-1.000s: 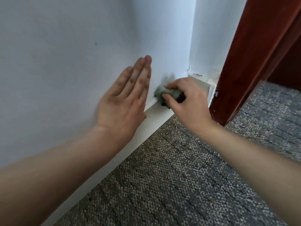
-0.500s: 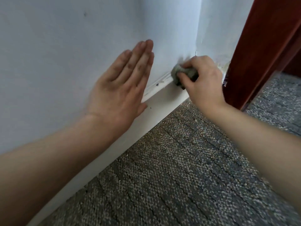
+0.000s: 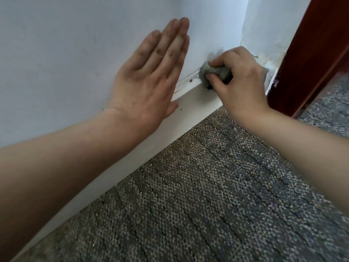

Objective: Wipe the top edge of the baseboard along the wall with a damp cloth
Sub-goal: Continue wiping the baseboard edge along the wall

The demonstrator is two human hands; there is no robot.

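My left hand (image 3: 149, 80) lies flat, fingers straight, on the pale blue wall (image 3: 75, 44), I think to steady me. My right hand (image 3: 243, 86) squeezes the small grey crumpled cloth (image 3: 211, 72) onto the top of the long white baseboard (image 3: 196, 97), upper right, near the corner.

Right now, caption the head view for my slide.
Right hand presses a grey cloth atop the baseboard near the corner; left hand flat on the wall.
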